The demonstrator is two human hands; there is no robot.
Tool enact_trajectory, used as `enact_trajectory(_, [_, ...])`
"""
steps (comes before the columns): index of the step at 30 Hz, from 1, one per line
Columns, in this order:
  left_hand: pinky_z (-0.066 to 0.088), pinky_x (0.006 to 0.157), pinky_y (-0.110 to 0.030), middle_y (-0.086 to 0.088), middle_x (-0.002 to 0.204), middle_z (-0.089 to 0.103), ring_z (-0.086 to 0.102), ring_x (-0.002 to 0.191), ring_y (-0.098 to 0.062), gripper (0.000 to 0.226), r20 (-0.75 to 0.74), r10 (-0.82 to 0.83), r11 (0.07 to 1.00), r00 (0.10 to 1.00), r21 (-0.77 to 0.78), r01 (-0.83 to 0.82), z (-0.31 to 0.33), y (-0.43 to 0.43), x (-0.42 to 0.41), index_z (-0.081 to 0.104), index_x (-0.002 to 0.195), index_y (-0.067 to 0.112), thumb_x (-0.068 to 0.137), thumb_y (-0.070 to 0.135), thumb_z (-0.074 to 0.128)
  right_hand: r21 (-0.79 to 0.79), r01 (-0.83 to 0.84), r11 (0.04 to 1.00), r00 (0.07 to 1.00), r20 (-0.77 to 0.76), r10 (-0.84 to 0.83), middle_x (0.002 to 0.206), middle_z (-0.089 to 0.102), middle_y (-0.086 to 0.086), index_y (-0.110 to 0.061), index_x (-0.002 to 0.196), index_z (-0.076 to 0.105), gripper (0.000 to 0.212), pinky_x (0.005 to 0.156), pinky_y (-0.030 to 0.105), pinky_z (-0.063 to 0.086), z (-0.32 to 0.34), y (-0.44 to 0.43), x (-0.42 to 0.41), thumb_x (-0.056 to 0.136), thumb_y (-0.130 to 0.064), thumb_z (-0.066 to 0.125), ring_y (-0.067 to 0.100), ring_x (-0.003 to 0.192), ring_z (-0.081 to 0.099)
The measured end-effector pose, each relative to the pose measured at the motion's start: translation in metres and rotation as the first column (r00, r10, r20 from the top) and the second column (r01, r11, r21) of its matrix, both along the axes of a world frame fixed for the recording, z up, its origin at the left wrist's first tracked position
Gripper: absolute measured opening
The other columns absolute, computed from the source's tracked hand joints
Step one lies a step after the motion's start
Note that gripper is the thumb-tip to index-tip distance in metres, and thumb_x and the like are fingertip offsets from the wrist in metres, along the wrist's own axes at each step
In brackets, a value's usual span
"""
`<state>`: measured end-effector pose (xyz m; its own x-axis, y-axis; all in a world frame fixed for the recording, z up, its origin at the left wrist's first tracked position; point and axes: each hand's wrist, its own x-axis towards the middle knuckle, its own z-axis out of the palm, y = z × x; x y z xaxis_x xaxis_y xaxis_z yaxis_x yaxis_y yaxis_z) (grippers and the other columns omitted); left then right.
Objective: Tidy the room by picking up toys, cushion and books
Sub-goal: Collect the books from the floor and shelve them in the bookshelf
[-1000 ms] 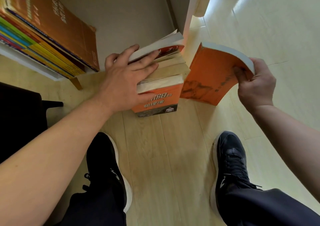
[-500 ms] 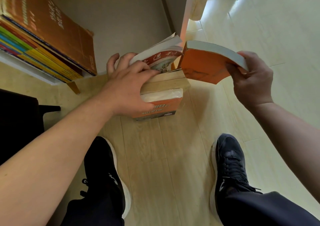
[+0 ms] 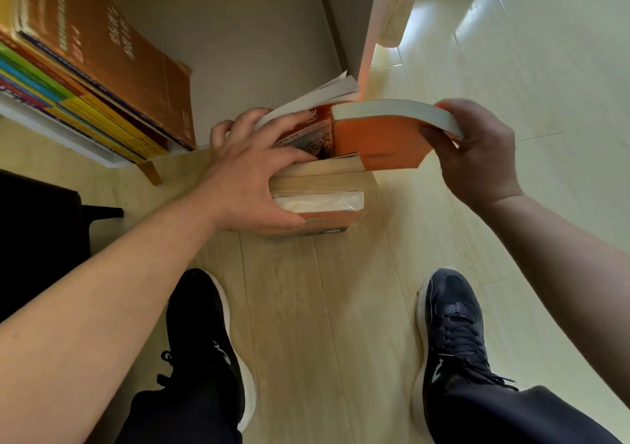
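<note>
At 12 o'clock on the wooden floor (image 3: 327, 307) the left hand (image 3: 252, 178) clasps a small pile of books (image 3: 317, 188), fingers spread over the top one and thumb against the near cover. The right hand (image 3: 477, 150) at 1 o'clock pinches the outer edge of an orange book (image 3: 381, 143) between thumb and fingers, its far end touching the pile. I judge the book-gathering partly done, with this pile not yet beside the shelved books (image 3: 102, 68) at 10 o'clock; no toys or cushion show

The left hand (image 3: 252, 178) partly hides the book stack (image 3: 324, 183).
</note>
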<state>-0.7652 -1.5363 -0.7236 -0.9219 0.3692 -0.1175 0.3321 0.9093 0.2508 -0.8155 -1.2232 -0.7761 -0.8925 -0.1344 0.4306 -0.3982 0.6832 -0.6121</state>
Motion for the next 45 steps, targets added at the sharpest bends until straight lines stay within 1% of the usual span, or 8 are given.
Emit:
enact_trajectory(9, [0.009,0.115,-0.047,0.006,0.166,-0.009,0.009,0.147,-0.024,0.079,-0.036,-0.005,0.998,0.999,0.064,0.007,-0.004,-0.002,0.007,0.054,0.125,0.048,0.052,0.073,0.07,0.089,-0.192,0.977,0.98,0.071,0.186,0.117,0.066,0.016,-0.004,0.12,0.066,0.034,0.09,0.026,0.053,-0.001,-0.044,-0.016,0.095,-0.027,0.068,0.021,0.102,0.061])
enact_trajectory(20, [0.02,0.117,-0.048,0.004,0.154,0.025,0.022,0.141,-0.013,0.104,-0.073,0.051,0.978,0.996,0.205,-0.035,-0.012,-0.013,0.01,0.042,0.14,0.034,0.054,0.086,0.065,0.087,-0.331,0.94,0.906,0.307,0.291,0.161,0.03,0.01,-0.021,0.131,0.053,0.042,0.112,0.029,0.035,0.014,-0.096,-0.019,0.093,-0.029,0.07,0.032,0.148,0.031])
enact_trajectory(26, [0.046,0.101,-0.024,0.0,0.143,0.04,0.048,0.122,-0.007,0.073,-0.016,0.521,0.669,0.854,0.628,-0.397,-0.023,-0.013,0.002,0.043,0.142,0.019,0.081,0.042,0.077,-0.02,-0.31,0.95,0.836,0.47,0.283,0.143,0.042,0.002,-0.022,0.139,0.022,0.078,0.072,0.007,0.054,0.011,-0.098,-0.035,0.086,-0.022,0.079,0.015,0.12,0.055])
enact_trajectory(33, [0.054,0.087,-0.027,0.006,0.109,0.072,0.067,0.105,-0.007,0.044,0.528,0.433,0.119,0.731,0.77,-0.627,-0.054,-0.014,0.003,0.06,0.109,0.027,0.073,0.025,0.084,-0.14,-0.146,0.979,0.829,0.523,0.198,0.141,0.037,0.0,-0.023,0.147,0.018,0.09,0.097,0.041,0.056,0.02,-0.105,-0.024,0.083,-0.029,0.081,0.02,0.127,0.048])
enact_trajectory(36, [0.053,0.097,-0.04,-0.006,0.119,0.07,0.065,0.115,-0.021,0.051,0.497,0.413,0.168,0.763,0.782,-0.601,-0.058,-0.018,-0.003,0.06,0.12,0.015,0.076,0.025,0.084,-0.01,-0.112,0.994,0.993,-0.029,0.111,0.141,0.047,0.018,-0.01,0.143,0.042,0.073,0.106,0.051,0.043,0.057,-0.111,0.023,0.086,-0.043,0.074,0.03,0.132,0.046])
enact_trajectory(38, [0.053,0.099,-0.037,-0.008,0.119,0.069,0.066,0.114,-0.017,0.051,0.462,0.425,0.21,0.779,0.786,-0.581,-0.057,-0.022,-0.007,0.056,0.125,0.005,0.082,0.018,0.081,0.183,-0.39,0.902,0.863,-0.271,0.428,0.126,0.062,0.02,-0.007,0.123,0.065,0.051,0.101,0.053,0.043,0.065,-0.124,0.075,0.089,-0.045,0.07,0.035,0.12,0.058])
enact_trajectory(41, [0.053,0.093,-0.023,-0.002,0.119,0.068,0.066,0.108,-0.003,0.045,0.435,0.434,0.257,0.789,0.78,-0.571,-0.052,-0.022,-0.009,0.054,0.127,0.003,0.088,0.013,0.074,0.413,-0.608,0.678,0.775,0.125,0.62,0.131,0.061,0.014,-0.012,0.12,0.066,0.05,0.102,0.051,0.044,0.024,-0.125,0.118,0.095,-0.054,0.058,0.033,0.123,0.058])
enact_trajectory(45, [0.055,0.093,-0.031,-0.004,0.125,0.067,0.065,0.114,-0.011,0.05,0.448,0.416,0.31,0.791,0.748,-0.586,-0.053,-0.026,-0.005,0.054,0.13,0.009,0.087,0.02,0.076,0.391,-0.6,0.698,0.771,0.514,0.375,0.138,0.054,0.003,-0.023,0.135,0.05,0.058,0.101,0.045,0.048,-0.018,-0.111,0.101,0.095,-0.065,0.044,0.026,0.125,0.054])
